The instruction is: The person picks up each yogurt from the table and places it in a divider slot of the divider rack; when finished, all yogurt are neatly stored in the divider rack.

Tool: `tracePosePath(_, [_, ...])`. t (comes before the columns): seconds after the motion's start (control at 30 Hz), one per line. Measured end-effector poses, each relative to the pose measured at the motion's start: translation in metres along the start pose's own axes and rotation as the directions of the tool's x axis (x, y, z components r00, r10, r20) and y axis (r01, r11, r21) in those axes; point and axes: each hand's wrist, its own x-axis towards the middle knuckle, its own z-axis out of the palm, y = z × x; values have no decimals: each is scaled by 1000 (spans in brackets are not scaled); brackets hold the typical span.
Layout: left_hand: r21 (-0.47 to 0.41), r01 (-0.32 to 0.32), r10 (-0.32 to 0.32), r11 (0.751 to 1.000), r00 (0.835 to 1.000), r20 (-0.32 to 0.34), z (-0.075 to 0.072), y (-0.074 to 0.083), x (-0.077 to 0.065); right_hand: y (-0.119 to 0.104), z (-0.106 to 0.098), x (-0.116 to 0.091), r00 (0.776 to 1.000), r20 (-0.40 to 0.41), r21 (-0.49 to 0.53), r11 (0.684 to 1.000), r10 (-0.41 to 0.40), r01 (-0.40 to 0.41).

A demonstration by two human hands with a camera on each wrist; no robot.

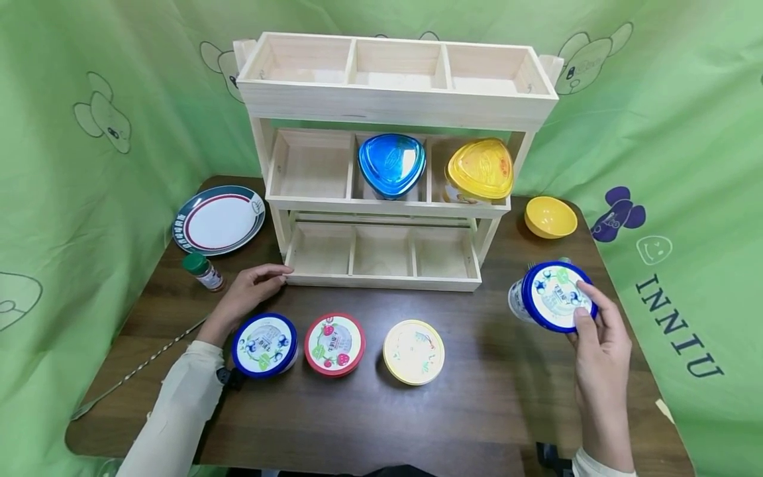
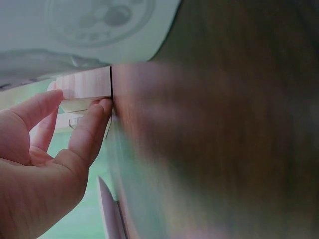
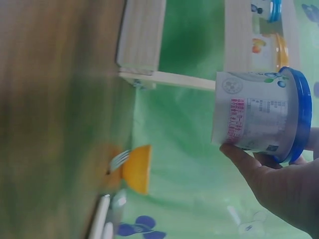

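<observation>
My right hand point(image 1: 603, 334) holds a white tub with a blue lid point(image 1: 559, 296), blueberries printed on it. In the right wrist view this tub point(image 3: 254, 112) is up off the table, fingers across its base and lid. My left hand point(image 1: 250, 295) reaches to the front left corner of a pale wooden rack point(image 1: 393, 109); its fairly straight fingers touch the end of the bottom tray point(image 2: 87, 83). Before the rack stand a blue-lidded tub point(image 1: 265, 346), a red-lidded tub point(image 1: 335, 344) and a cream-lidded tub point(image 1: 414, 352).
The rack's middle tier bears a blue-lidded container point(image 1: 391, 165) and a yellow-lidded container point(image 1: 480, 169). At left lie a plate point(image 1: 219, 220) and a green-capped jar point(image 1: 204, 271). A yellow bowl point(image 1: 551, 217) stands at right, a fork point(image 3: 119, 160) near it. Green cloth point(image 1: 667, 132) surrounds the table.
</observation>
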Motion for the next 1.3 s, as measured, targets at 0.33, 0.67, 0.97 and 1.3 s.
tracePosePath(0.33, [-13, 9, -8, 1000, 1000, 16, -1, -2, 3, -21, 18, 13, 991, 55, 69, 991, -122, 118])
tracePosePath(0.67, [-9, 9, -9, 1000, 1000, 10, 0, -1, 1, -42, 34, 23, 963, 132, 148, 965, -236, 216])
tracePosePath(0.97, [-8, 13, -13, 1000, 1000, 20, -1, -1, 4, -62, 46, 31, 921, 204, 213, 933, -333, 290])
tracePosePath(1.3, [-41, -1, 2, 999, 1000, 26, -2, -3, 4, -72, 62, 33, 893, 248, 165, 925, -376, 343])
